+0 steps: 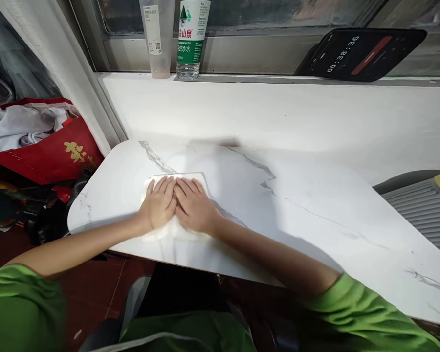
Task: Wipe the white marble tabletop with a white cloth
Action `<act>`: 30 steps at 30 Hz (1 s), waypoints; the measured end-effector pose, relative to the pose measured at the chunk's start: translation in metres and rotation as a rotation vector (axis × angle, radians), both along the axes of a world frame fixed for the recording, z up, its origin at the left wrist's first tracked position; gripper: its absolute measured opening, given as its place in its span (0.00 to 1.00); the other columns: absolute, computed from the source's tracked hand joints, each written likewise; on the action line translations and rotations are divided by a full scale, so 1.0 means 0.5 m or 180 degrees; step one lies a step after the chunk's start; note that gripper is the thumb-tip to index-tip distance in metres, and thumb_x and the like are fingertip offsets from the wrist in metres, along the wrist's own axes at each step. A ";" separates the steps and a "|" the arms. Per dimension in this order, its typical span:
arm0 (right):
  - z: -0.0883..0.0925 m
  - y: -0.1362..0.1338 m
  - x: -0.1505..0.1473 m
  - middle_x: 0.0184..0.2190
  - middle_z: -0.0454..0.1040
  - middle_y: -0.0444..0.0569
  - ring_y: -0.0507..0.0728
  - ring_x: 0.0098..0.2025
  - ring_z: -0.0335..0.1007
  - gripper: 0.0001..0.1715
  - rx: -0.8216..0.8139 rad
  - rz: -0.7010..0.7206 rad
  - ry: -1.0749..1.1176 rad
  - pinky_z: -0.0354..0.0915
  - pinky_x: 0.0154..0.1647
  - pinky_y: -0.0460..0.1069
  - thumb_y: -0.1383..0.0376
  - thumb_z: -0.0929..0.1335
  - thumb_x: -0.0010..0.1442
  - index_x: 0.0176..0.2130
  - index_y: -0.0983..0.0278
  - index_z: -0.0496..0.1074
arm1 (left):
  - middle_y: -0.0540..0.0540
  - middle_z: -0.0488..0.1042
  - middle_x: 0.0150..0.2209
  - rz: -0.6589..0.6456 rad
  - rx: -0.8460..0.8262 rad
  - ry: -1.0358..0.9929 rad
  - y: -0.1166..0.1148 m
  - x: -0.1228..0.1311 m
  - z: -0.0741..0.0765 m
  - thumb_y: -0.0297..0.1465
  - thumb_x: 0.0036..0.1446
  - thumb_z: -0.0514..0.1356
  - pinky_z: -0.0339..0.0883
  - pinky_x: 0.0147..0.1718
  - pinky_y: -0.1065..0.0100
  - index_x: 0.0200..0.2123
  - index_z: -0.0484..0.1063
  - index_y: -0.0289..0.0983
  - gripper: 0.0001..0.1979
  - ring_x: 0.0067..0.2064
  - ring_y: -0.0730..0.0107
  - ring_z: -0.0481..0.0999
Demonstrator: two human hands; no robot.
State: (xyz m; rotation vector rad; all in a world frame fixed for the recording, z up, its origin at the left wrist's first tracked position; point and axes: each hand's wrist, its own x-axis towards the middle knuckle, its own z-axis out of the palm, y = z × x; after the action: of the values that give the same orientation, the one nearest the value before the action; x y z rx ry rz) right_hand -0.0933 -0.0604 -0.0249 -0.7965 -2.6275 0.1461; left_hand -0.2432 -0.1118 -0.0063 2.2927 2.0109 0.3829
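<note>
A white cloth or paper sheet [168, 232] lies spread on the white marble-patterned table [315, 195], left of its middle. Both my hands press down flat on it, side by side. My left hand [157, 203] has its fingers stretched out and pointing away from me. My right hand [194, 203] lies next to it, fingers extended, the two touching where the thumbs and index fingers meet. The sheet's far edge shows just beyond my fingertips. Whether it is cloth or paper, I cannot tell.
On the window ledge stand a clear plastic cup [159, 54], a water bottle [190, 44] and a phone [363, 54] showing a timer. A red bag [47, 156] with white fabric sits at the left. A grey ribbed object [421, 210] is at the right edge.
</note>
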 end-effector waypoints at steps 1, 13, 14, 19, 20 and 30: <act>0.000 0.037 -0.006 0.63 0.66 0.64 0.68 0.66 0.58 0.29 -0.0012 -0.0013 0.0009 0.48 0.69 0.64 0.64 0.58 0.64 0.60 0.73 0.67 | 0.34 0.61 0.68 0.0041 -0.0018 0.0009 0.036 -0.002 0.002 0.30 0.67 0.42 0.45 0.68 0.45 0.65 0.58 0.28 0.27 0.70 0.52 0.56; 0.003 0.344 -0.030 0.65 0.66 0.61 0.66 0.65 0.59 0.27 -0.0098 -0.0529 -0.0044 0.50 0.67 0.61 0.67 0.55 0.66 0.60 0.70 0.66 | 0.41 0.71 0.61 0.0044 0.0175 -0.0295 0.366 0.005 0.011 0.27 0.66 0.44 0.52 0.65 0.54 0.57 0.66 0.39 0.20 0.64 0.60 0.65; 0.001 0.343 -0.026 0.65 0.65 0.61 0.66 0.66 0.59 0.28 -0.0085 -0.0532 -0.0036 0.50 0.67 0.62 0.67 0.55 0.66 0.60 0.71 0.66 | 0.41 0.70 0.61 0.0044 0.0162 -0.0264 0.362 0.010 0.011 0.27 0.66 0.44 0.51 0.65 0.54 0.58 0.65 0.39 0.20 0.64 0.60 0.65; -0.002 0.287 0.023 0.64 0.66 0.62 0.65 0.65 0.60 0.29 0.0014 -0.0457 -0.0096 0.51 0.67 0.61 0.66 0.55 0.66 0.61 0.73 0.66 | 0.37 0.63 0.67 0.0080 0.0069 0.0028 0.290 0.055 0.012 0.27 0.69 0.41 0.46 0.68 0.51 0.64 0.59 0.31 0.23 0.69 0.59 0.59; -0.002 0.266 0.040 0.64 0.67 0.63 0.65 0.65 0.60 0.29 0.0041 -0.0419 -0.0131 0.51 0.68 0.60 0.66 0.55 0.66 0.61 0.73 0.66 | 0.36 0.61 0.68 0.0068 0.0042 0.0077 0.268 0.070 0.012 0.28 0.70 0.41 0.44 0.68 0.50 0.65 0.58 0.30 0.24 0.69 0.58 0.57; -0.006 -0.027 0.265 0.65 0.64 0.64 0.66 0.69 0.55 0.32 0.0311 -0.0236 -0.0084 0.54 0.69 0.64 0.62 0.56 0.67 0.64 0.75 0.62 | 0.34 0.51 0.72 -0.0564 -0.0222 0.0081 0.010 0.239 0.002 0.32 0.70 0.43 0.39 0.70 0.44 0.70 0.52 0.24 0.29 0.73 0.47 0.46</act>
State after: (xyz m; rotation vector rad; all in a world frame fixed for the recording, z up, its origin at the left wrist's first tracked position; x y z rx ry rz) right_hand 0.0390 -0.0738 -0.0279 -0.8662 -2.6028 -0.0130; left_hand -0.1239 -0.1070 -0.0051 2.4187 1.7822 0.2682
